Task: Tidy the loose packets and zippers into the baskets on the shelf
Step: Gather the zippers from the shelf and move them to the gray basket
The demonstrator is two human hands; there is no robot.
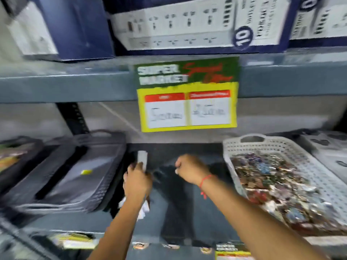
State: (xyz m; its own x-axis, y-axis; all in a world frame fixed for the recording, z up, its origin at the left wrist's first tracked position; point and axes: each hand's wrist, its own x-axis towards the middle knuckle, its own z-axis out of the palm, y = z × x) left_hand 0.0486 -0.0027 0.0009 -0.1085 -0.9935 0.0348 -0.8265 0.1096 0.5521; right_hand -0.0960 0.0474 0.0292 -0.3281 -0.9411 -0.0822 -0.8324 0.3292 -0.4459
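Observation:
The frame is motion-blurred. My left hand (137, 180) is closed on a small white packet (142, 158) that sticks up past its fingers, just right of a dark grey basket (105, 188). More white packets (144, 208) show under my left wrist. My right hand (190, 168) is curled shut over the dark shelf surface (178, 203); whether it holds anything is hidden. A white perforated basket (319, 177) at the right is heaped with small mixed-colour items (272, 184). The grey basket holds a small yellow-green piece (86, 172).
A yellow and green price sign (187, 94) hangs from the upper shelf edge. Boxes of power strips (174, 25) stand on the shelf above. Another dark basket (16, 156) sits at the far left. Further packets (75, 240) lie below the front shelf edge.

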